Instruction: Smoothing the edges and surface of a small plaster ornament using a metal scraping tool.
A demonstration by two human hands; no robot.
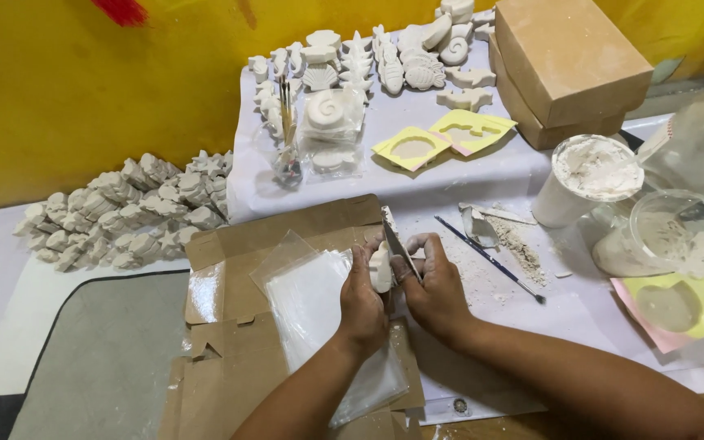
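Note:
My left hand [362,305] grips a small white plaster figure [380,267] and holds it upright over a flattened cardboard box [230,326]. In my right hand [436,287] is a thin metal blade [395,236], its edge laid against the figure's side. Both hands are close together, almost touching. Under them lies a stack of clear plastic bags [311,301] on the cardboard.
A heap of white plaster shapes [124,216] lies at the left; more shapes [385,57] stand at the back. Yellow moulds [442,138], brown boxes [564,65], a cup of white powder [588,179], clear plastic containers [678,232], a thin brush [490,261] and spilled powder [519,248] are on the right.

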